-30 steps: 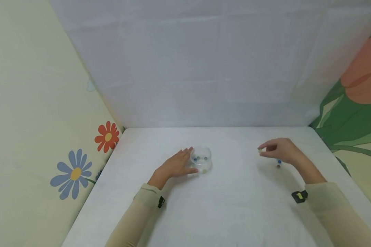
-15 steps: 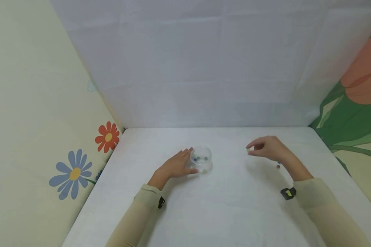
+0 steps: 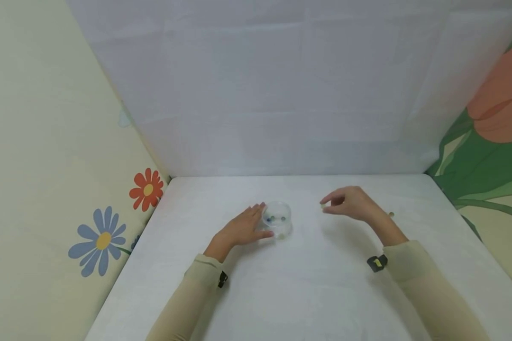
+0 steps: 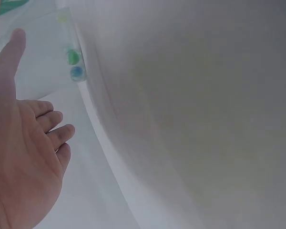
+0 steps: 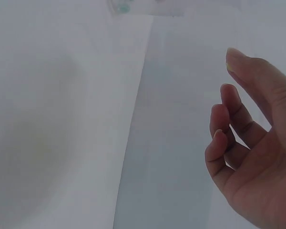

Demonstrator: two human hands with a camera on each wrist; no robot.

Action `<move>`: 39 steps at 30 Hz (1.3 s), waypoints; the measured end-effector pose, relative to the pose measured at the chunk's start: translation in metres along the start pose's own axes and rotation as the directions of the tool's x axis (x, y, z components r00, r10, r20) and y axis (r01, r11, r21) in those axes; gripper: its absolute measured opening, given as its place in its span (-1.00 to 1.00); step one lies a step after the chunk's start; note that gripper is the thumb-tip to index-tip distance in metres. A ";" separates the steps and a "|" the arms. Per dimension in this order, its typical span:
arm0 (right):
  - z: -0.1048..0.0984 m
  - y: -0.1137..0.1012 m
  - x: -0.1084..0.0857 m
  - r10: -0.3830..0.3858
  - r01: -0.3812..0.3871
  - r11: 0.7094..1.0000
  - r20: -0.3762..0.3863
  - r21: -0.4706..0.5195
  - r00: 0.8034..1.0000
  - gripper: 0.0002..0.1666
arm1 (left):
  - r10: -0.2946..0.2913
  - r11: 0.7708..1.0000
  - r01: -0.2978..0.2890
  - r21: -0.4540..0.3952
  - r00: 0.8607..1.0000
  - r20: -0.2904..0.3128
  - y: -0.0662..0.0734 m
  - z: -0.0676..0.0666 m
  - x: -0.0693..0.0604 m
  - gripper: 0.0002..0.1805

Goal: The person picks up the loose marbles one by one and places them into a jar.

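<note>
A clear round plastic container (image 3: 277, 203) stands mid-table with several marbles in it; a green marble (image 4: 73, 57), a blue marble (image 4: 76, 72) and a yellowish marble (image 4: 62, 18) show through its wall in the left wrist view. My left hand (image 3: 244, 229) lies against the container's left side, thumb spread toward the front and fingers extended. To the right of the container, my right hand (image 3: 349, 202) pinches a small pale yellowish marble (image 3: 323, 205) between thumb and fingertips above the table. In the right wrist view the pinched marble is mostly hidden by the thumb.
A loose marble (image 3: 391, 214) lies on the white-covered table (image 3: 307, 293) behind my right wrist. A white sheet (image 3: 256, 94) hangs along the back edge. Flower-patterned walls (image 3: 103, 240) flank the table. Each wrist wears a small black strap device (image 3: 377, 263).
My right hand has moved left toward the container, carrying the pinched marble. My left hand and the container have stayed in place.
</note>
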State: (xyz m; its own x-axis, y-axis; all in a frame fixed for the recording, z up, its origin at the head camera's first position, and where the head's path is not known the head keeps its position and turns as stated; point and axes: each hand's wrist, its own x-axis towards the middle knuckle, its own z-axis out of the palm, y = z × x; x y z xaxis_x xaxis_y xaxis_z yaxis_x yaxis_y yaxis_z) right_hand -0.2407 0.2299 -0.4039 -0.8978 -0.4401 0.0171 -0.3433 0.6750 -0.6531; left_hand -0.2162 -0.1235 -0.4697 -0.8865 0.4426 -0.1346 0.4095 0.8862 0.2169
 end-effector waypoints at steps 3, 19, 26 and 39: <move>0.005 -0.005 0.006 -0.005 0.005 1.000 0.002 0.015 1.000 -0.72 | -0.006 1.000 0.006 0.001 1.000 -0.009 0.001 0.000 0.000 0.11; 0.034 -0.029 0.030 -0.089 0.088 0.995 0.026 0.050 0.996 -0.71 | -0.015 1.000 0.015 0.006 1.000 -0.017 0.003 -0.001 -0.002 0.13; 0.042 -0.036 0.040 -0.094 0.091 0.994 0.044 0.063 0.995 -0.70 | -0.003 1.000 0.003 -0.005 1.000 -0.022 0.004 -0.003 0.002 0.12; 0.059 -0.042 0.054 -0.124 0.119 0.990 0.062 0.082 0.990 -0.71 | -0.015 1.000 0.015 -0.001 1.000 0.003 0.001 0.000 0.003 0.14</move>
State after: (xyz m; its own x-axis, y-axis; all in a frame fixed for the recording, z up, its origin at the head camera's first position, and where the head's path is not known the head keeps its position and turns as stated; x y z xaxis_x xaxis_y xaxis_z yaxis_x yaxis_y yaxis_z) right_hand -0.2581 0.1431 -0.4208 -0.8292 -0.5566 0.0508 -0.4239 0.5671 -0.7062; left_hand -0.2185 -0.1209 -0.4697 -0.8921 0.4293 -0.1408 0.3956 0.8928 0.2155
